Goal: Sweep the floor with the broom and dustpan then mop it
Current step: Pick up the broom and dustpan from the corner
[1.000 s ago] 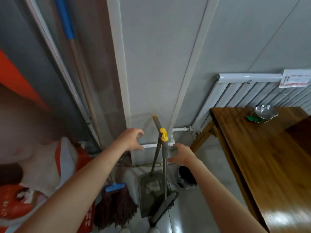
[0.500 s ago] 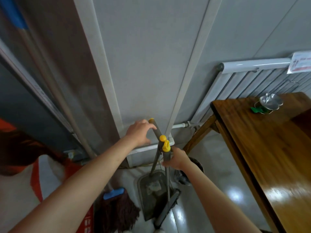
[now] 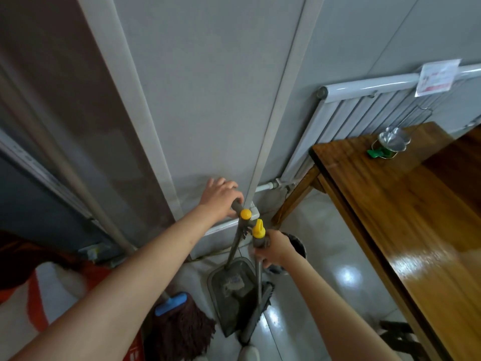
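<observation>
Grey wall corner, both hands on handles.
Left hand [image 3: 221,196] grips the dustpan [image 3: 231,295] handle; right hand [image 3: 276,250] grips the broom [image 3: 257,306] handle beside it.

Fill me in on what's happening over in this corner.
A person is picking up the sweeping tools by the wall. The left hand grips the top of the dustpan handle, and the right hand grips the broom handle just below its yellow cap. The dustpan and the broom head are both down at the floor, so no sweeping has begun. The mop stands untouched to the left, its pole leaning on the wall. A wooden table is on the right.
</observation>
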Tool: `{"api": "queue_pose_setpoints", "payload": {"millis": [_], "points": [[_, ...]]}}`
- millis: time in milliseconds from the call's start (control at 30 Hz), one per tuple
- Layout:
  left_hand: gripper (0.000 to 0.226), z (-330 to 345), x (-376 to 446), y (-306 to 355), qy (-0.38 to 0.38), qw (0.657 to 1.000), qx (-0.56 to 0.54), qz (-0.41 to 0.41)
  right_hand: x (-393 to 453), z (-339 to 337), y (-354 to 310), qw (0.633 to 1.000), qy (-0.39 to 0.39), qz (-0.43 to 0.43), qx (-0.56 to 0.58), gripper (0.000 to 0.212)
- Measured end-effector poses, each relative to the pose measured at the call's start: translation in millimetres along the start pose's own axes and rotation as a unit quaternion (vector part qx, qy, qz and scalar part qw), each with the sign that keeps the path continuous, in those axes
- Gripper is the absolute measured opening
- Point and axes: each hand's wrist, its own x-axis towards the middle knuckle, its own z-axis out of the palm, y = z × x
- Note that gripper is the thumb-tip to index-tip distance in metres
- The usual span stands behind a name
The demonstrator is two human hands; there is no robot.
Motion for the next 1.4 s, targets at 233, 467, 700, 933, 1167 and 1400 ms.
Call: {"api": "queue_pose_setpoints", "payload": {"millis": [233,467,700,933,1167,1400], "points": [[0.033,-0.5,-7.9,2.2,-0.059,0.998,-0.018,0.029,-27.8,4.0,8.5,0.985,-0.037,0.048,0.163,0.054],[0.035,2.0,-35.8,15.1,-0.087,0.996,-0.009,0.033,-50.2,11.0,10.2,0.939,-0.059,0.175,0.291,0.043],[0.034,4.1,-63.2,53.8,-0.060,0.997,-0.041,0.024,-78.2,-3.9,31.0,0.878,-0.052,0.173,0.443,0.015],[0.033,14.2,-106.9,105.1,-0.009,0.994,-0.091,-0.067,-120.9,-36.0,87.2,0.900,-0.079,0.175,0.390,0.004],[0.035,28.7,-151.8,158.9,0.003,0.985,-0.107,-0.133,-157.9,-14.1,131.7,0.940,-0.138,0.190,0.246,0.012],[0.041,47.2,-192.4,198.6,-0.028,0.983,-0.113,-0.139,-193.8,27.1,182.0,0.958,-0.150,0.207,0.129,0.030]]}}
